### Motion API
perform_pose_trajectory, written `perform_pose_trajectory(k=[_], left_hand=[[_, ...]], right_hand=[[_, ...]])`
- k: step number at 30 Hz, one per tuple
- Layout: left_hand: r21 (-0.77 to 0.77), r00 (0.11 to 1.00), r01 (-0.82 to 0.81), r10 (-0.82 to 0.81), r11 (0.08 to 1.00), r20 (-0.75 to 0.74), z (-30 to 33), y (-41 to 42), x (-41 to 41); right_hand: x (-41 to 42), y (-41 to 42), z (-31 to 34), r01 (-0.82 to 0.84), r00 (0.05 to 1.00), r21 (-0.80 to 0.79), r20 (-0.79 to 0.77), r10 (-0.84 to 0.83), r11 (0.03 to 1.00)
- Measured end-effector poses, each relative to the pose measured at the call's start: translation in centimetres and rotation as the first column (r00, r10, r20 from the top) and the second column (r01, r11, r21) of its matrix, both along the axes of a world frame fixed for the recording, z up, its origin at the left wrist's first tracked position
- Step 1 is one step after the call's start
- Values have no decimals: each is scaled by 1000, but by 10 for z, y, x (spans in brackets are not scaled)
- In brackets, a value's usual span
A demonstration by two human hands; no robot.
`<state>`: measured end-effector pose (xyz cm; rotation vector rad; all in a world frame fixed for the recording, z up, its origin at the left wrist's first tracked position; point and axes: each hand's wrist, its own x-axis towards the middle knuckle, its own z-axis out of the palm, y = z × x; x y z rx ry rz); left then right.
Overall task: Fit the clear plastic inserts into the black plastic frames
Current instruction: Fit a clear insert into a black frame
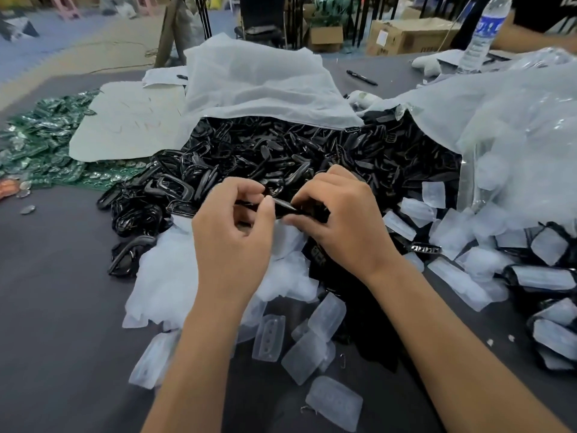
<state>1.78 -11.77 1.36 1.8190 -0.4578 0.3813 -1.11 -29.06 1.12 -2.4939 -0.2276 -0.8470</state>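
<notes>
Both hands, left hand [232, 232] and right hand [340, 220], pinch one black frame [285, 207] in their grip; few fitted frames [543, 278] lie right, big heap of empty frames [249, 151] left.

Two hands meet in the middle of the gray table [62, 307]. The left hand [231, 232] and the right hand [340, 220] both pinch one black frame [285, 207] between them. Behind them a big heap of black frames [265, 154] spills from a white bag [259, 85]. Clear plastic pieces [327, 314] lie near the front edge and toward the right edge. A water bottle [482, 35] stands at the far right corner.
</notes>
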Motion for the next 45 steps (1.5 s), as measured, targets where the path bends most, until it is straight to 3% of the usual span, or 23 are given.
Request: perform_pose_trajectory(k=[6,13,17,24,30,36,41,45], left_hand=[[20,998,54,-53,998,-44,-7,11,-8],[-235,951,152,-206,960,-229,-1,31,13],[-174,940,215,-252,961,-229,0,34,19],[-141,948,229,-254,963,-193,-2,30,17],[-79,935,292,-301,953,-189,0,24,13],[-56,950,237,-244,970,-193,-1,21,10],[-188,941,231,-268,955,-205,4,22,9],[-221,918,274,-322,936,-230,3,20,7]], right_hand=[[0,2,3,-41,999,68,18,40,997],[0,7,5,-23,999,349,40,10,937],[0,10,5,-39,999,443,31,28,896],[-2,11,10,-69,995,468,97,26,881],[-5,9,12,-122,983,500,-58,173,857],[-8,-11,32,-47,945,353,-287,156,935],[-13,-25,44,-92,780,-2,-621,70,996],[-11,-9,37,-56,724,-183,-684,-86,981]])
